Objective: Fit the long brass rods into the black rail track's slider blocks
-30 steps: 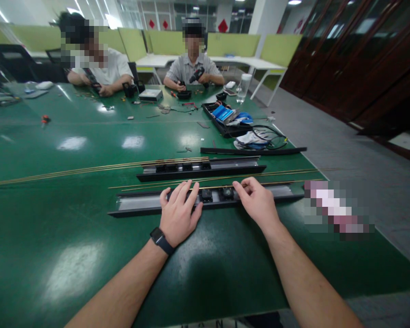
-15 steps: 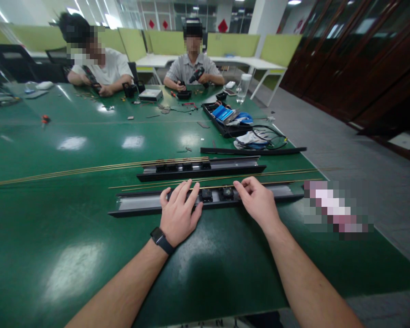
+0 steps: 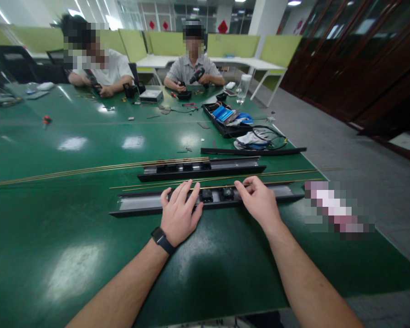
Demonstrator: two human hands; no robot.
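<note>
A long black channel (image 3: 140,203) with a pale inner floor lies across the green table in front of me. Inside it sit small black blocks, among them one block (image 3: 207,195) beside my left hand and another block (image 3: 228,193) nearer my right. My left hand (image 3: 181,207) lies over the channel with its fingers spread, covering part of it. My right hand (image 3: 258,200) is closed in a pinch on a thin brass rod (image 3: 290,181) along the channel's far edge; the fingertips partly hide the grip. Two more brass rods (image 3: 140,186) lie just behind.
Behind is a second black channel (image 3: 225,171) with several rods (image 3: 71,172) reaching left. Farther back are a black strip (image 3: 253,151), a glove with cables (image 3: 256,139) and a black tray (image 3: 222,126). Two people sit across the table, one holding a power drill (image 3: 197,75).
Almost nothing differs. Both hands keep their places at the channel, and the whole view has shifted very slightly.
</note>
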